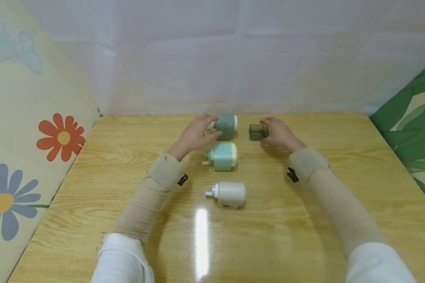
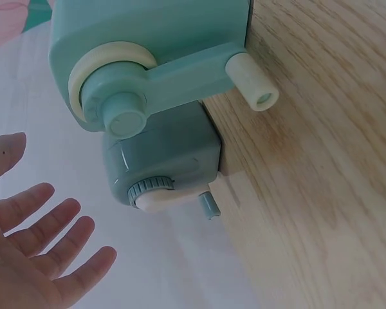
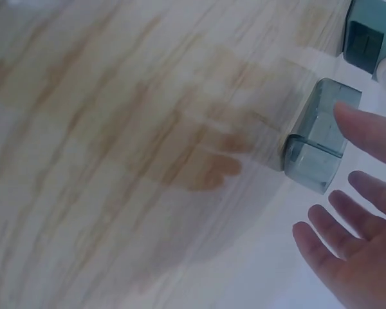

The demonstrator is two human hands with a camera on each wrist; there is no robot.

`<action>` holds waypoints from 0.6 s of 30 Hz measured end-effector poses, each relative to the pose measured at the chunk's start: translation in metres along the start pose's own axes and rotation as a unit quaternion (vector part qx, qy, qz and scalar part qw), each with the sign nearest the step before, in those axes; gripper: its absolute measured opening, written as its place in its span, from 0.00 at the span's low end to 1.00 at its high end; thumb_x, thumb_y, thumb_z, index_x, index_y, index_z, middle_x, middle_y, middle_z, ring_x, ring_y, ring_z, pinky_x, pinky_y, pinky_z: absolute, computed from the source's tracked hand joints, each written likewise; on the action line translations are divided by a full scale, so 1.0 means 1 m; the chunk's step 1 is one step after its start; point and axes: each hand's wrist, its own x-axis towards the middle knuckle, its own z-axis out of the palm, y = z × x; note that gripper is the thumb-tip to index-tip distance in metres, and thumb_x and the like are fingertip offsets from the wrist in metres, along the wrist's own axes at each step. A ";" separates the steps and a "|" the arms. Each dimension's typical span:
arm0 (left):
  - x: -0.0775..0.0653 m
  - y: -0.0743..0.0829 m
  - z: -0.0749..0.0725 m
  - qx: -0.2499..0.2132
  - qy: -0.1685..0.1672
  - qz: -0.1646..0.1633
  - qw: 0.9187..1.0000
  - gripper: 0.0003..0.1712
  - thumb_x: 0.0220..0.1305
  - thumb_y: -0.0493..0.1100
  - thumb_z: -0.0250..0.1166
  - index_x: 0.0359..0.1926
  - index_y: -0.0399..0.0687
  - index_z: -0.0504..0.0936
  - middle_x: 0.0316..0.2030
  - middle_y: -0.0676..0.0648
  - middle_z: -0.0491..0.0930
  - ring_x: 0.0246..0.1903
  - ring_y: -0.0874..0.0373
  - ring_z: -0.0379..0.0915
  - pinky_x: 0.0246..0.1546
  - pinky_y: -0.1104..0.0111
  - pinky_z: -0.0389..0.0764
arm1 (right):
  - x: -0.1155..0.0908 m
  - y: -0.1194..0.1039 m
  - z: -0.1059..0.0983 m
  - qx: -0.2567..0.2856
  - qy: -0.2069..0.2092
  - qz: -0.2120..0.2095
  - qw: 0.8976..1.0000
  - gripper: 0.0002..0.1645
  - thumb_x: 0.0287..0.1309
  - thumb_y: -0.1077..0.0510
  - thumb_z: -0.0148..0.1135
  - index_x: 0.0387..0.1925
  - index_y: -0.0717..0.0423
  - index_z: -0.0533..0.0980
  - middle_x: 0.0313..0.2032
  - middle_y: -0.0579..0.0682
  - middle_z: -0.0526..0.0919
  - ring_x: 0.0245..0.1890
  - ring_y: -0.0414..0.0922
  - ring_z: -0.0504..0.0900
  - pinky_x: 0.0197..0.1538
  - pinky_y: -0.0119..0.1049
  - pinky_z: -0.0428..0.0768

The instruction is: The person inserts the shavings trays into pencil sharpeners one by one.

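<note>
A dark green crank pencil sharpener [image 1: 226, 126] lies at the back of the table, with my left hand [image 1: 196, 134] beside its crank end. In the left wrist view the fingers of that hand [image 2: 35, 257] are spread and apart from the sharpener [image 2: 174, 151]. To the right is a clear, smoky shavings drawer [image 1: 256, 133] on the table. My right hand [image 1: 279, 134] stands around its right end, its fingers loosely extended in the right wrist view, the thumb overlapping the drawer [image 3: 312, 138]; contact is unclear. A dark drawer slot shows in the sharpener [image 3: 367, 42].
A mint green pencil sharpener [image 1: 224, 156] lies just in front of the dark green one, its crank to the left. Nearer to me is a beige sharpener [image 1: 231, 193]. A white cloth [image 1: 226, 70] hangs behind the wooden table [image 1: 276, 236].
</note>
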 end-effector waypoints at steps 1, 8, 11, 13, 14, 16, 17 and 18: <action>0.000 0.000 0.000 -0.001 -0.001 0.000 1.000 0.29 0.64 0.50 0.55 0.60 0.34 0.67 0.57 0.39 0.67 0.56 0.49 0.62 0.57 0.60 0.65 | 0.001 0.001 0.000 -0.001 -0.001 -0.006 1.000 0.44 0.42 0.62 0.68 0.60 0.72 0.60 0.59 0.72 0.60 0.58 0.66 0.57 0.61 0.57 0.57; 0.000 0.000 0.002 0.002 -0.001 0.001 1.000 0.29 0.64 0.50 0.55 0.59 0.34 0.67 0.56 0.39 0.68 0.55 0.49 0.62 0.57 0.61 0.65 | 0.005 0.004 0.003 0.006 -0.010 -0.037 0.999 0.44 0.39 0.65 0.66 0.60 0.74 0.59 0.58 0.73 0.60 0.59 0.65 0.57 0.63 0.56 0.55; -0.001 0.000 0.002 -0.001 0.001 0.001 1.000 0.29 0.64 0.49 0.55 0.59 0.34 0.67 0.55 0.39 0.68 0.55 0.50 0.63 0.56 0.61 0.66 | 0.007 0.004 0.003 0.010 -0.016 -0.036 0.999 0.44 0.39 0.65 0.66 0.60 0.74 0.59 0.59 0.73 0.60 0.59 0.65 0.57 0.63 0.55 0.54; -0.001 0.000 0.002 -0.001 0.002 0.000 1.000 0.29 0.64 0.49 0.56 0.59 0.34 0.67 0.55 0.39 0.69 0.54 0.50 0.63 0.55 0.61 0.67 | 0.007 0.004 0.004 0.012 -0.018 -0.033 0.999 0.44 0.40 0.65 0.66 0.61 0.74 0.59 0.59 0.73 0.60 0.59 0.65 0.57 0.63 0.55 0.54; -0.002 0.000 0.002 0.000 0.002 0.000 1.000 0.28 0.64 0.49 0.56 0.59 0.34 0.67 0.55 0.39 0.69 0.54 0.50 0.64 0.55 0.61 0.67 | 0.007 0.004 0.004 0.012 -0.018 -0.033 0.999 0.44 0.40 0.65 0.66 0.60 0.74 0.59 0.58 0.73 0.60 0.59 0.65 0.57 0.63 0.55 0.54; -0.002 0.001 0.003 0.005 0.001 0.002 1.000 0.28 0.64 0.49 0.56 0.59 0.34 0.67 0.55 0.39 0.69 0.53 0.49 0.64 0.55 0.60 0.68 | 0.006 0.004 0.005 0.011 -0.017 -0.030 0.999 0.43 0.41 0.65 0.65 0.60 0.74 0.59 0.58 0.73 0.61 0.58 0.65 0.58 0.63 0.55 0.55; -0.002 0.001 0.003 0.009 0.000 0.002 1.000 0.29 0.64 0.49 0.56 0.59 0.34 0.67 0.55 0.39 0.69 0.54 0.49 0.64 0.55 0.61 0.68 | 0.006 0.005 0.005 0.010 -0.016 -0.027 0.999 0.42 0.41 0.65 0.65 0.60 0.75 0.59 0.58 0.73 0.62 0.58 0.65 0.58 0.63 0.54 0.55; -0.002 0.001 0.003 0.012 -0.001 0.003 1.000 0.29 0.64 0.49 0.56 0.59 0.34 0.67 0.55 0.39 0.68 0.54 0.49 0.64 0.55 0.60 0.68 | 0.006 0.005 0.006 0.011 -0.015 -0.022 1.000 0.42 0.42 0.65 0.65 0.59 0.75 0.60 0.57 0.72 0.62 0.58 0.65 0.59 0.63 0.54 0.56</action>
